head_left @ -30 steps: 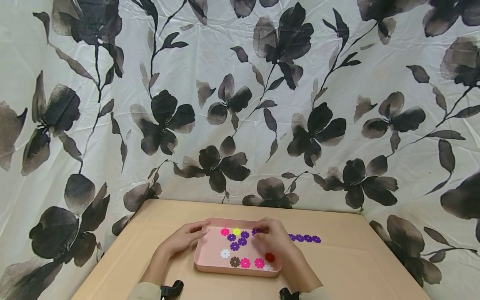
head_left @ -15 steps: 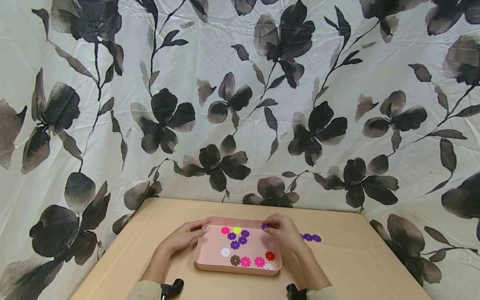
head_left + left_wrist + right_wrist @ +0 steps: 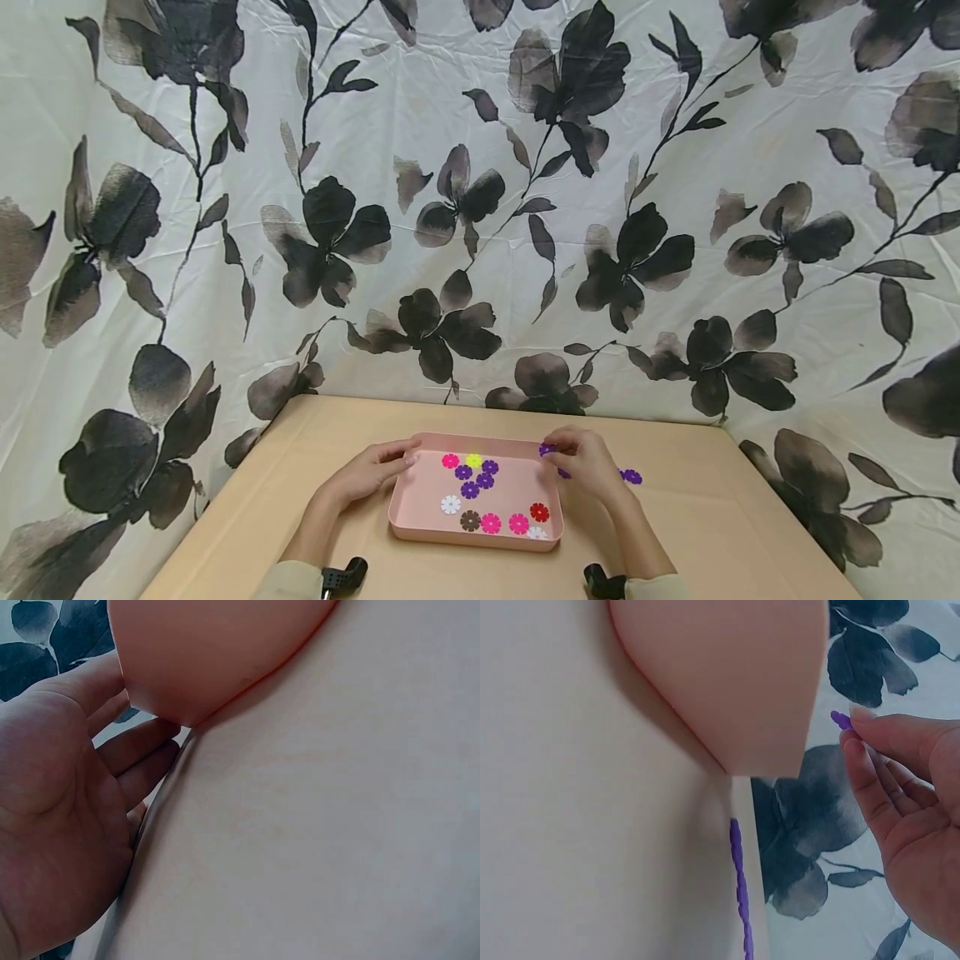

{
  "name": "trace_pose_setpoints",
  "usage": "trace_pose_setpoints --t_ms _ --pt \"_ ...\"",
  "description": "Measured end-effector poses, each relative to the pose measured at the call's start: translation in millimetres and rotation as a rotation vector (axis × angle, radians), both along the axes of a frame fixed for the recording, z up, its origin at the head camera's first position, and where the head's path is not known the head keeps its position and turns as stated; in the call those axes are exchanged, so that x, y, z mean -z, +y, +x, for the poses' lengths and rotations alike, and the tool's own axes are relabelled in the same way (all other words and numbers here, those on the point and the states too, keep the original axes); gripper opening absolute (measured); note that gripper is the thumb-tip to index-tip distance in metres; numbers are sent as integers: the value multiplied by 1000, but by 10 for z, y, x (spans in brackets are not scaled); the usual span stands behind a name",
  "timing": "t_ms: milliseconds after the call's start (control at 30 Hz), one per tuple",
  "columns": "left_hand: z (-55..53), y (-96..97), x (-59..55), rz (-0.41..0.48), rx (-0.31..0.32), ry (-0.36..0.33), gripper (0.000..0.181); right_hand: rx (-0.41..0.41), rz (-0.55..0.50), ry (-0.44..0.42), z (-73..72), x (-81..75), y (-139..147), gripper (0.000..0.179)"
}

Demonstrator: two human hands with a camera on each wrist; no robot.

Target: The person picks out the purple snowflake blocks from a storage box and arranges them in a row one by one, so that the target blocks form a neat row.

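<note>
We've got a purple flower (image 3: 546,449) pinched between thumb and fingers of our right hand (image 3: 585,463), up off the table (image 3: 720,508) by the tray's (image 3: 510,487) far right corner. Our left hand (image 3: 362,477) has the tray's left wall gripped. Mixed-colour flowers sit inside, and a purple row (image 3: 741,889) lies just right of it, partly hidden in the head view.

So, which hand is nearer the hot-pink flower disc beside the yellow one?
Left. The left hand holds the pink tray at its left rim, near the flower disc; the right hand is across by the opposite rim.
</note>
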State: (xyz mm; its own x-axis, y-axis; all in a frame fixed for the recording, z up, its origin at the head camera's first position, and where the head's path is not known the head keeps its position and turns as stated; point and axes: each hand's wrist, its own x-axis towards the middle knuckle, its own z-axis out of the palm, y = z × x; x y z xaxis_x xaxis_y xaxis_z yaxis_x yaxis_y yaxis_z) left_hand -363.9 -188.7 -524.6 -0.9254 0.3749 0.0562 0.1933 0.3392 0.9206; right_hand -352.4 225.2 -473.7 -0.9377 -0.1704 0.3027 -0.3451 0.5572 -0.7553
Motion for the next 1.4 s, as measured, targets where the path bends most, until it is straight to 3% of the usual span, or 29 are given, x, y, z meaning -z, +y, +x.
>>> trace_pose_setpoints --t_ms 433,700,1400 --pt "6 6 -14 -3 -4 -3 50 36 11 -14 -32 -6 220 20" --pt "5 2 -10 2 1 -6 50 49 85 -14 -59 27 353 17" --pt "-8 1 22 6 6 11 48 -114 142 -153 -75 192 495 18"
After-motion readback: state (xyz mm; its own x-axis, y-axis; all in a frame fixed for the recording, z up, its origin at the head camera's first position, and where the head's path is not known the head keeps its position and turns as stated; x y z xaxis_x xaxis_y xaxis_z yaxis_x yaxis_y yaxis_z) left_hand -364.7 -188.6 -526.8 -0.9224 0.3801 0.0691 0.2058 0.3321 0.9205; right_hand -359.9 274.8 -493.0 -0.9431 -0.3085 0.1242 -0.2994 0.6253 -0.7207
